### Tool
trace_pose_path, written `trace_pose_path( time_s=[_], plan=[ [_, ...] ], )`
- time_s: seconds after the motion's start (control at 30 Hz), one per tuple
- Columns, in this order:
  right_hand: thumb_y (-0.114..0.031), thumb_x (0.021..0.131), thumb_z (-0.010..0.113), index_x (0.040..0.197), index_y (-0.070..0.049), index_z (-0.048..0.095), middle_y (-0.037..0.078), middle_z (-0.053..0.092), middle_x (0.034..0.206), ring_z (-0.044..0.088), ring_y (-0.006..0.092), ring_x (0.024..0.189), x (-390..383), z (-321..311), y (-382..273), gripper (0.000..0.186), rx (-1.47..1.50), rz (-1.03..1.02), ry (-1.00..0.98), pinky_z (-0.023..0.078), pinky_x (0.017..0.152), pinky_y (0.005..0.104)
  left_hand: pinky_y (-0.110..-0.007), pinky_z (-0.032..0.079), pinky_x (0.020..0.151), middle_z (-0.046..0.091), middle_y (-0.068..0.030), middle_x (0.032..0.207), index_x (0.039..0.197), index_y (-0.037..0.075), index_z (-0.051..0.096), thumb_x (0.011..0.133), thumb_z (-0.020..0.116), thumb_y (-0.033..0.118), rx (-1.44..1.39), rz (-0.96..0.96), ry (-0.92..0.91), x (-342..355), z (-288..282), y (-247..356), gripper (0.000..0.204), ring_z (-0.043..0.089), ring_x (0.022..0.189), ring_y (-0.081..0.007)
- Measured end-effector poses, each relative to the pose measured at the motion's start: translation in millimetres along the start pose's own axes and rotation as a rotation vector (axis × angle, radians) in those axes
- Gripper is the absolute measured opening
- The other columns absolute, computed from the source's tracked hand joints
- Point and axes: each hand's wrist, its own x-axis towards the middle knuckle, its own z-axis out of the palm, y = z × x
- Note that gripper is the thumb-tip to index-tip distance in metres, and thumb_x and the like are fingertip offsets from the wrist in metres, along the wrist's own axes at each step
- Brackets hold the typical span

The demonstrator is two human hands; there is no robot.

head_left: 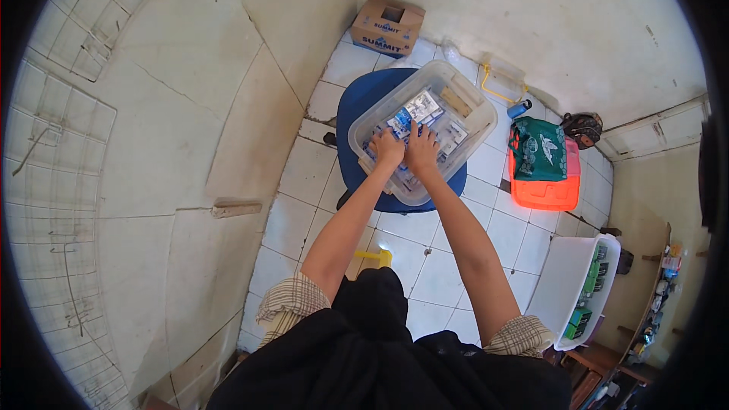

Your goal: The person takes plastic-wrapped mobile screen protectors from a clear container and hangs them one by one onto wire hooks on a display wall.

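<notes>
A clear plastic storage bin (456, 159) rests on a blue chair seat (354, 114). Inside it lie several small blue-and-white packs (400, 121) and white packs with dark print (425, 106). My left hand (388, 149) reaches into the bin, its fingers curled down among the blue packs; what they grip is hidden. Right beside it, my right hand (421, 153) lies over the packs with its fingers apart, the tips touching them. A flat tan piece (456, 102) sits at the far end of the bin.
A brown cardboard box (387, 26) stands in the far corner. On the right are a green bag (541, 150) on an orange container (547, 194), a blue bottle (519, 109) and a white bin (562, 281) with green boxes. Wire racks (53, 167) hang on the left wall.
</notes>
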Motion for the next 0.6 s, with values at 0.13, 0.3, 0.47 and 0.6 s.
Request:
trace_pose_path(
  time_s=[0.13,0.3,0.47,0.6],
  plan=[
    [-0.026,0.077,0.059,0.094,-0.006,0.053,0.013,0.056,0.099,0.054,0.0305,0.092,14,-7,12,0.027,0.047,-0.112,-0.043,0.044,0.075,0.0402,-0.038,0.027,0.096,0.05,-0.0211,0.111,0.113,0.004,0.048,0.073,0.06,0.012,-0.013,0.103,0.08,-1,-4,6,0.042,0.043,0.11,-0.0343],
    [-0.023,0.082,0.053,0.083,-0.005,0.055,0.013,0.061,0.079,0.059,0.0285,0.076,15,-61,-2,0.018,0.15,-0.149,0.181,0.045,0.068,0.0395,-0.037,0.04,0.087,0.05,-0.0189,0.113,0.116,0.003,0.034,0.084,0.052,0.011,-0.686,0.284,0.062,-21,-35,42,0.037,0.051,0.104,-0.0272],
    [-0.021,0.09,0.041,0.081,0.002,0.053,0.024,0.057,0.071,0.056,0.0392,0.066,7,-164,-42,0.027,0.838,0.064,0.068,0.042,0.059,0.0453,-0.033,0.043,0.084,0.048,-0.0159,0.115,0.121,0.002,0.029,0.088,0.047,0.009,-0.983,0.413,-0.01,-59,-103,86,0.038,0.051,0.103,-0.0207],
    [-0.02,0.091,0.039,0.087,0.003,0.055,0.025,0.056,0.07,0.055,0.0403,0.067,-11,-235,-58,0.029,0.9,-0.064,0.166,0.042,0.061,0.0442,-0.03,0.04,0.089,0.046,-0.0119,0.119,0.123,0.002,0.032,0.088,0.049,0.012,-0.859,0.508,-0.02,-113,-170,125,0.041,0.047,0.107,-0.0174]
  ],
)
